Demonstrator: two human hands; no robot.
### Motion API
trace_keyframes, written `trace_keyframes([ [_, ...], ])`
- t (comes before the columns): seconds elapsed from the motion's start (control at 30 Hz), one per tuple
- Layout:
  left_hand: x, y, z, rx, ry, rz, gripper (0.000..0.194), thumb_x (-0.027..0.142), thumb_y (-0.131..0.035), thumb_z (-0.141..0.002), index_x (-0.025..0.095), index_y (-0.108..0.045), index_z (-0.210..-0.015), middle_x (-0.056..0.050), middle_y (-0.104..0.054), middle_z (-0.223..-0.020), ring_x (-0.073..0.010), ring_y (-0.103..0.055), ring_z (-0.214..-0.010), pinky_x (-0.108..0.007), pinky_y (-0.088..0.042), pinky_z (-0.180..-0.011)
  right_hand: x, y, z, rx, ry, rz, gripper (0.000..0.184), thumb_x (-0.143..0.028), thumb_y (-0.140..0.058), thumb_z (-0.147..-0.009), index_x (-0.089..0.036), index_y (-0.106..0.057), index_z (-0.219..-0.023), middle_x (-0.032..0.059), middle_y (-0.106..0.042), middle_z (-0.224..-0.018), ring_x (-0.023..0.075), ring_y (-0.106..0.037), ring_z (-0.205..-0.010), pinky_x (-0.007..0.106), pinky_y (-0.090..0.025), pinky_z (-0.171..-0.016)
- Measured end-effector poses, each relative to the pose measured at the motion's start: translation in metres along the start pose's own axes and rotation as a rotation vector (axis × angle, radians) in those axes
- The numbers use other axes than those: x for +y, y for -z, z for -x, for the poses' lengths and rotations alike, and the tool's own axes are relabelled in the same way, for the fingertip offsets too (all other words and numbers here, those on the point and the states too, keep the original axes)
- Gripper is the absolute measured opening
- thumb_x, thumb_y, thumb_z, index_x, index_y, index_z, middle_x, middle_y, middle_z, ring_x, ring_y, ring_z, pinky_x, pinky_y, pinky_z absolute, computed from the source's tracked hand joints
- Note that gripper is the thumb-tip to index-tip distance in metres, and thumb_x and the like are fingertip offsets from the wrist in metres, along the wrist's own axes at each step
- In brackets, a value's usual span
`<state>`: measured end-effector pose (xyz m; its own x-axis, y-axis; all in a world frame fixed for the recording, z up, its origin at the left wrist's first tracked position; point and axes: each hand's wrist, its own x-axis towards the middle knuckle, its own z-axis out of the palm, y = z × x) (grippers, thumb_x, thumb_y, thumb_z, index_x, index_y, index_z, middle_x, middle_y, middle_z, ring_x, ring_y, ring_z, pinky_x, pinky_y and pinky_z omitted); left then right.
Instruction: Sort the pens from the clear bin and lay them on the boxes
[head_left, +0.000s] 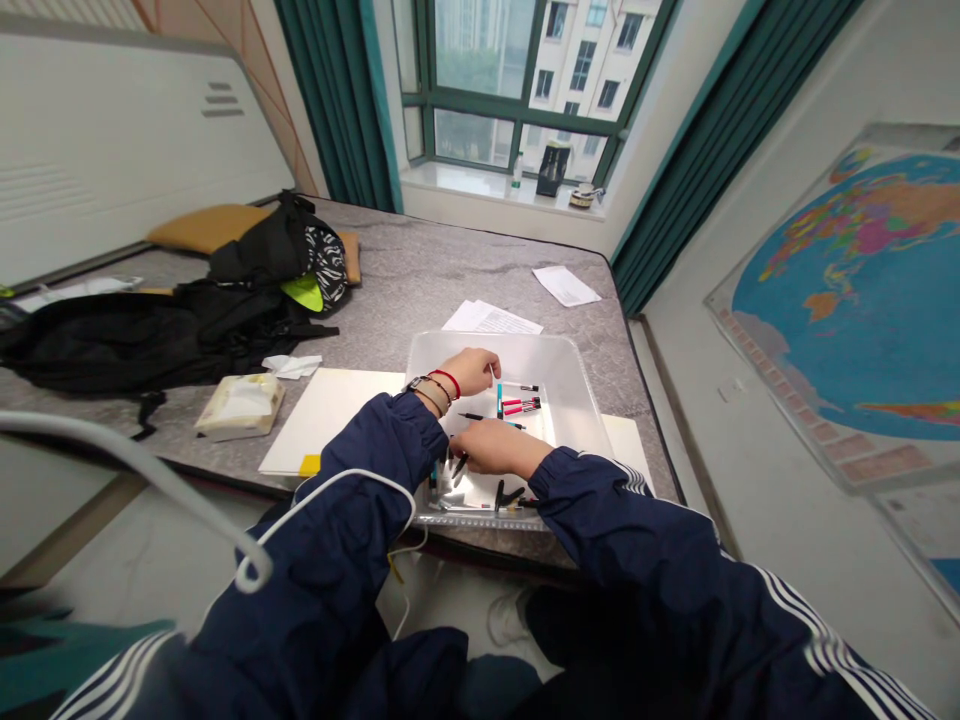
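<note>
Both hands are inside a translucent plastic bin [585, 375]. My left hand [472, 371], with bracelets at the wrist, is closed in a pinch on a thin white stick-like item [492, 371] over the far part of the bin. My right hand [499, 447] reaches into the near left part, palm down, with its fingers closed; what they hold is hidden. A black pen [460, 465] shows just below its fingertips. Near the middle lie red pens [521, 406], a teal pen [499, 401] and a dark pen [471, 416]. Black clips or pens [508, 495] lie at the near side.
The bin stands over a cream board [322, 420] on a grey bed-like surface [420, 260]. To the left are a tissue pack [240, 407] and a black backpack [172, 330]. Papers [491, 317] lie behind the bin. A white cable [352, 474] crosses my left sleeve.
</note>
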<state>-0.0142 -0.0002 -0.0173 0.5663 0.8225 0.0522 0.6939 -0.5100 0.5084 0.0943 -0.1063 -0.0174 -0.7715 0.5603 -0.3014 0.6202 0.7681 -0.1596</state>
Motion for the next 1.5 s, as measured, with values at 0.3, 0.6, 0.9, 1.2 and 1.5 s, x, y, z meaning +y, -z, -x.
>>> trace_keyframes([
  [0.3,-0.002,-0.001,-0.004,-0.02,0.029,0.06,0.031,0.005,-0.049,-0.073,0.018,-0.072,-0.09,-0.001,-0.074,-0.076,-0.0147,-0.065,-0.074,-0.022,-0.047,-0.069,0.016,-0.024,-0.014,0.097,0.006,0.093,0.026,-0.01,-0.047,-0.091,-0.017,-0.068,-0.103,0.0122,-0.07,-0.1,0.024,-0.066,-0.091,0.031,-0.048,-0.077],
  [0.6,0.005,0.004,-0.002,-0.044,0.04,0.088,0.031,0.005,-0.052,-0.071,0.015,-0.073,-0.091,-0.003,-0.074,-0.079,-0.0134,-0.064,-0.067,-0.022,-0.047,-0.067,0.025,-0.033,-0.02,0.114,0.02,-0.022,0.03,-0.007,-0.052,-0.085,-0.016,-0.072,-0.106,0.0114,-0.069,-0.102,0.0217,-0.064,-0.091,0.028,-0.047,-0.079],
  [0.9,0.005,0.005,-0.003,-0.033,0.033,0.11,0.032,0.003,-0.049,-0.071,0.016,-0.072,-0.09,-0.002,-0.074,-0.076,-0.0133,-0.064,-0.068,-0.023,-0.048,-0.069,0.053,-0.016,-0.019,0.187,-0.26,-0.095,0.026,-0.011,-0.055,-0.084,-0.014,-0.07,-0.104,0.0127,-0.072,-0.101,0.0214,-0.065,-0.095,0.027,-0.045,-0.084],
  [1.2,0.003,0.006,-0.004,-0.008,0.033,0.14,0.029,0.005,-0.051,-0.072,0.015,-0.072,-0.09,-0.003,-0.073,-0.077,-0.0121,-0.064,-0.063,-0.023,-0.05,-0.068,0.061,-0.018,-0.015,0.042,-0.503,-0.048,0.03,-0.031,-0.064,-0.082,-0.016,-0.072,-0.107,0.0164,-0.07,-0.107,0.0285,-0.067,-0.1,0.032,-0.05,-0.082],
  [1.5,0.005,0.007,-0.003,0.011,0.057,0.148,0.031,0.004,-0.051,-0.071,0.015,-0.072,-0.09,-0.003,-0.074,-0.077,-0.0126,-0.064,-0.065,-0.024,-0.051,-0.074,0.071,-0.01,-0.014,0.102,-0.442,-0.13,0.019,-0.03,-0.067,-0.08,-0.018,-0.074,-0.094,0.0097,-0.073,-0.093,0.0231,-0.067,-0.089,0.026,-0.045,-0.074],
])
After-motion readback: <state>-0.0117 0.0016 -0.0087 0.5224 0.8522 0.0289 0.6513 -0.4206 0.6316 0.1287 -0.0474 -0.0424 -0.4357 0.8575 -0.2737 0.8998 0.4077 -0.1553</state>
